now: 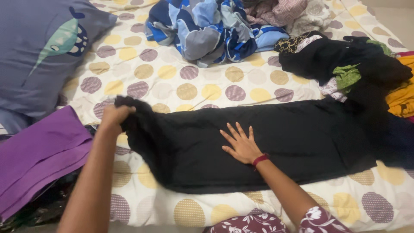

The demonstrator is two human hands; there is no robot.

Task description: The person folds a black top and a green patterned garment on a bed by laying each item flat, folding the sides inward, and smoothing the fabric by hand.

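Note:
A long black garment (302,133) lies stretched across a bed covered by a white sheet with yellow and purple dots (181,73). My left hand (113,117) is closed on the garment's left end and lifts it a little off the sheet. My right hand (240,143) lies flat on the middle of the black cloth, fingers spread, a red band at the wrist.
A folded purple cloth (39,155) lies at the left edge. A grey-blue pillow (39,47) with a whale print sits at the back left. A blue patterned bundle (207,28) is at the back centre. A heap of black, green and orange clothes (358,69) fills the right.

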